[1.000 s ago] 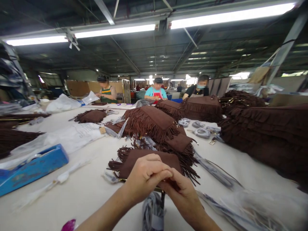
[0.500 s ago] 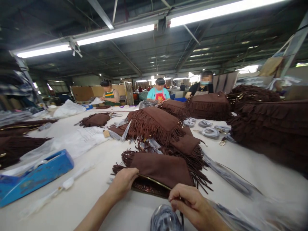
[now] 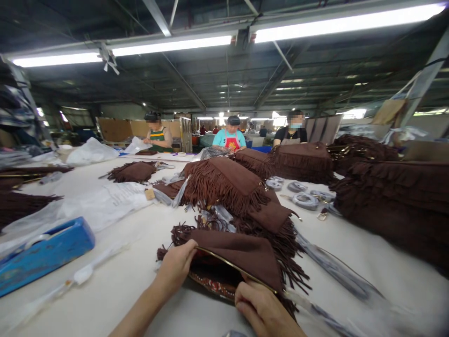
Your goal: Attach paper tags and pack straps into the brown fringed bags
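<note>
A dark brown fringed bag (image 3: pixel 245 249) lies right in front of me, its gold zipper undone and its mouth gaping. Patterned red lining shows along the lower edge of the opening. My left hand (image 3: pixel 176 266) pinches the left end of the bag's mouth between thumb and fingers. At the right part of the mouth, my right hand (image 3: pixel 261 304) is closed on the lower edge, with its fingertips hidden inside the bag. Just beyond it, more brown fringed bags (image 3: pixel 224 180) lie piled up.
A blue tape dispenser (image 3: pixel 52 250) stands at the left near a white plastic sheet (image 3: pixel 115 206). Coiled wrapped straps (image 3: pixel 304 200) lie right of centre. A tall stack of brown fringed bags (image 3: pixel 393 201) rises at the right. Three people work across the table.
The bag's mouth has opened wider and its upper side has lifted. My right hand has moved slightly left and down, its fingertips now in the opening. A coiled wrapped strap below has mostly left view.
</note>
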The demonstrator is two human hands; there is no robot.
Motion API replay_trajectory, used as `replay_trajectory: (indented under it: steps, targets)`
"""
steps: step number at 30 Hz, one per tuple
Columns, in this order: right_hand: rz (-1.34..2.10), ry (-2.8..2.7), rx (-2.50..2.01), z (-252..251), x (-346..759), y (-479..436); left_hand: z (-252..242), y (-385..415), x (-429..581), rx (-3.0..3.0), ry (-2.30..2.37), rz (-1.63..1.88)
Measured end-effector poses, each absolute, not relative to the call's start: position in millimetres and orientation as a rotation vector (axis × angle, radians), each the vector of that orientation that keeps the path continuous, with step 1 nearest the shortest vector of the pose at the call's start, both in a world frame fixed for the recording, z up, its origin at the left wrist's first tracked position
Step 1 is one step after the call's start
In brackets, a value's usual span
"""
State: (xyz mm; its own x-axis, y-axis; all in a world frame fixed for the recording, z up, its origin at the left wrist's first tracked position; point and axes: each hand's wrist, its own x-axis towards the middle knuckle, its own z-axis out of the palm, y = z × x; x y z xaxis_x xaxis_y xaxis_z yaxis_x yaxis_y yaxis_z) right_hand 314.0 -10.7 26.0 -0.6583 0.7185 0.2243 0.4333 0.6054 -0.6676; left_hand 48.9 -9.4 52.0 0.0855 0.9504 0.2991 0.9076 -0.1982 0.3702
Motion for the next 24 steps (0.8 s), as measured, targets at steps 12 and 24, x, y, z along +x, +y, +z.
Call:
replay_trajectory:
  steps: [12, 24]
  targets:
    - [1.491, -1.878, -0.911, 42.1, 332.3, -8.1, 57.1, -33.1, 145.8, 2.734, 1.344, 0.336]
    - [0.731, -2.072, -1.332, 42.8, 365.2, 3.3, 61.6, 36.3, 172.3, 2.299, 1.190, 0.628]
